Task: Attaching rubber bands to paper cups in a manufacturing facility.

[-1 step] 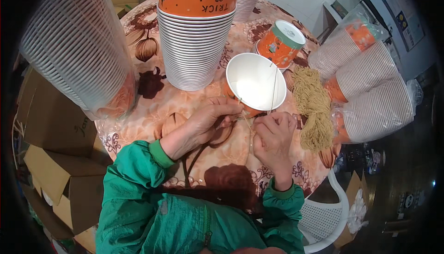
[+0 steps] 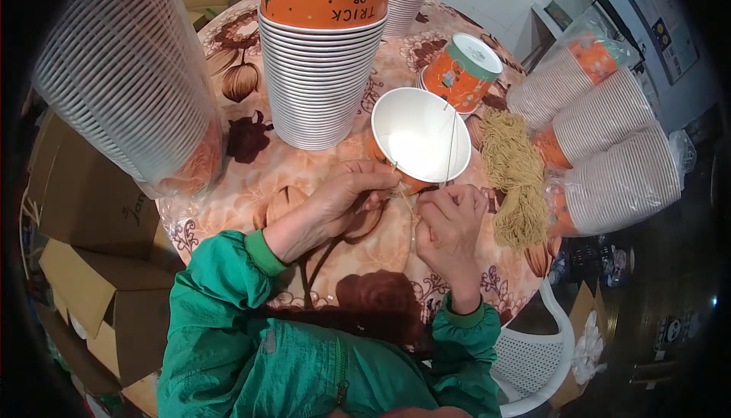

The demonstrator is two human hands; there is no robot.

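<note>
One left hand [image 2: 346, 197]: narrow grip, pinching cord [image 2: 409, 202]
Right hand [image 2: 449, 228]: likewise
Cord: between hands; likely limp, pinch near ends
Bucket [image 2: 417, 136]: on tabletop [image 2: 240, 209] beyond; probably light, dentable; hold rim [image 2: 411, 90]

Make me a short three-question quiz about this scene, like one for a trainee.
1. Pick one: what lies just right of the white-lined cup?
(a) a pair of scissors
(b) a bundle of yellowish strands
(c) a metal spoon

2. True or false: the left hand is bare.

3. In a few words: what does the right hand have in its grip?

Key:
1. b
2. True
3. A thin yellowish cord
</note>
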